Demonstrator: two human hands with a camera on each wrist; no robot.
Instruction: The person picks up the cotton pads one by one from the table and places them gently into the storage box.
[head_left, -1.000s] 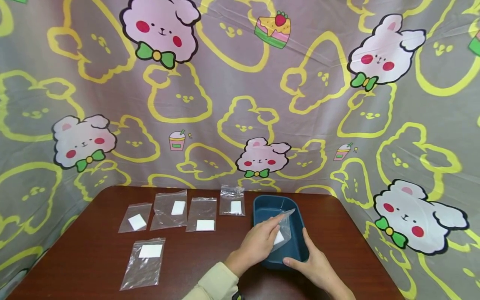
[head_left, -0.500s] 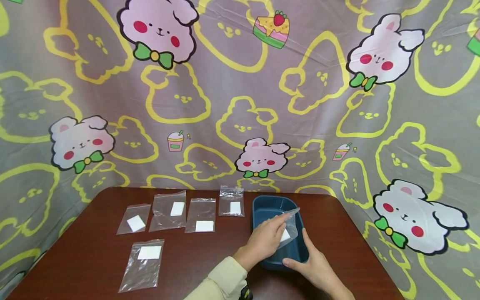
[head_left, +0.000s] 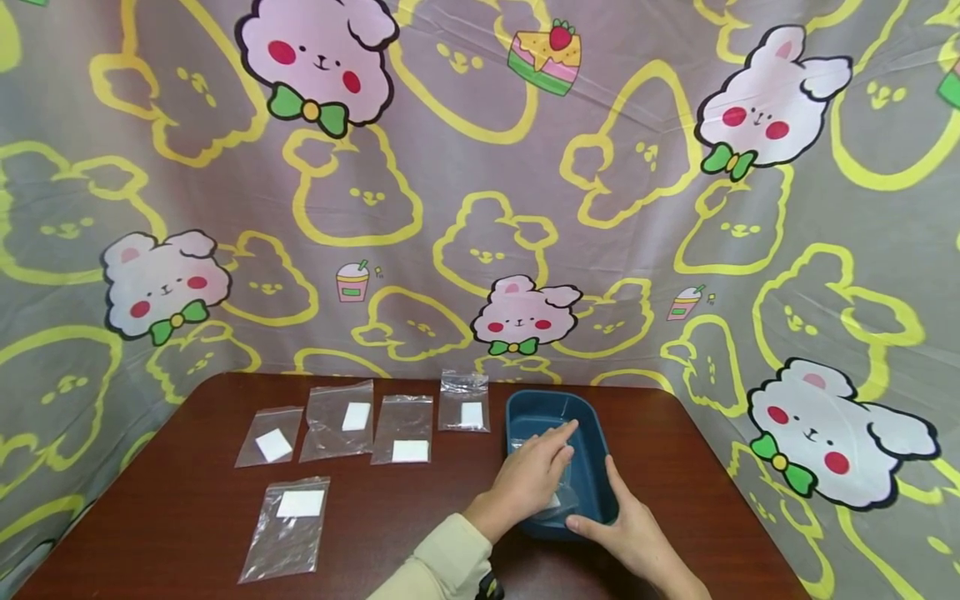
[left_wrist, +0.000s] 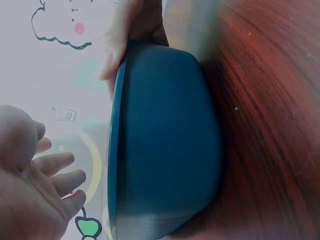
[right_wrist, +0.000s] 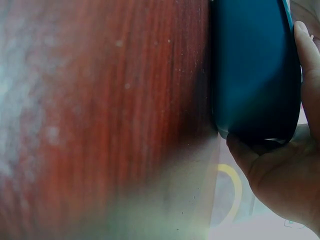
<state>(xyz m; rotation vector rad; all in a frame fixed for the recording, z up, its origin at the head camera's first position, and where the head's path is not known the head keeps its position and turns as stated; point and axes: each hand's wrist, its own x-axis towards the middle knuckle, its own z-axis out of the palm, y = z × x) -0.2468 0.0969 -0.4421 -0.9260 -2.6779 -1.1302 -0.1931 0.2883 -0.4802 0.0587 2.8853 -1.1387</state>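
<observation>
A deep blue plastic bin [head_left: 591, 467] stands on the right part of the table. Over its opening my left hand [head_left: 528, 477] hovers with fingers extended, and nothing is in its grasp. Below that hand a clear zip bag [head_left: 568, 503] with a white block lies inside the bin, largely hidden by the hand. My right hand [head_left: 632, 527] grips the bin's near right corner, thumb at the near rim and fingers along the right side. From the left wrist view, the left palm [left_wrist: 32, 195] is beside the bin's rim, apart from the outer wall [left_wrist: 167, 125].
Several clear zip bags, each with a white block, lie left of the bin: a far row that includes one bag [head_left: 463, 390] closest to the bin, plus a nearer bag [head_left: 281, 546]. A patterned curtain [head_left: 405, 167] hangs right behind the dark red wooden table [head_left: 390, 533].
The zip bag has left my left hand and dropped into the bin. The left hand has shifted slightly right over the bin. My right hand keeps its grip on the corner.
</observation>
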